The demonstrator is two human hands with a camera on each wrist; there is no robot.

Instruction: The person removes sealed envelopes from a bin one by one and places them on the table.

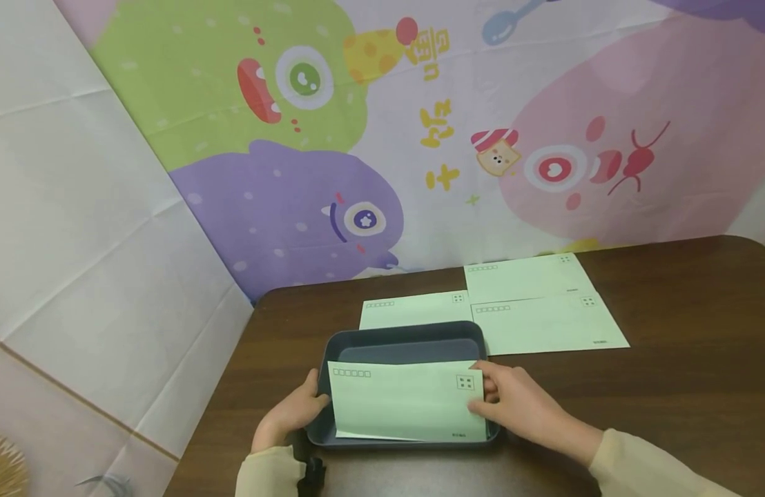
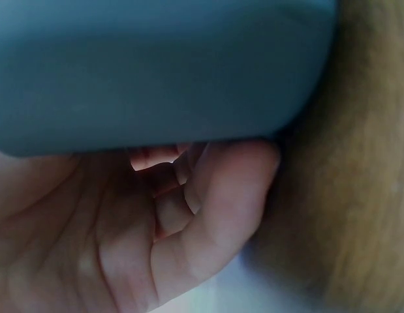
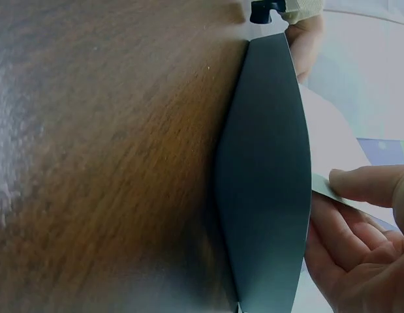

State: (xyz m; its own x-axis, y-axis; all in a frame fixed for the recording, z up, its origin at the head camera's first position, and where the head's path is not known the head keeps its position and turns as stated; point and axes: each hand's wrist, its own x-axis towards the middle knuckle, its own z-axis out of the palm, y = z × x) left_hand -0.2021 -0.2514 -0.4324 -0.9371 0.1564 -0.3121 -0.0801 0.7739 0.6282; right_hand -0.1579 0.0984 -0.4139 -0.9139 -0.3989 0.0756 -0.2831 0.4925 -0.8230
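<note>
Pale glare on tabletop [image 3: 104, 143]; blurry left wrist view

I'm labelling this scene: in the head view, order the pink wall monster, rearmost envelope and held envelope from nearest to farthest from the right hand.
1. Held envelope: pinched by the right hand, over the tray.
2. Rearmost envelope: near the back of the table.
3. Pink wall monster: on the cloth behind the table.

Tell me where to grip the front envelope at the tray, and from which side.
Likely best by its right short edge, coming from the right, thumb on the printed face and fingers behind. The envelope is thin and flat, and that edge is raised at the rim of the tray, leaving both faces reachable; the right hand pinches there.
</note>
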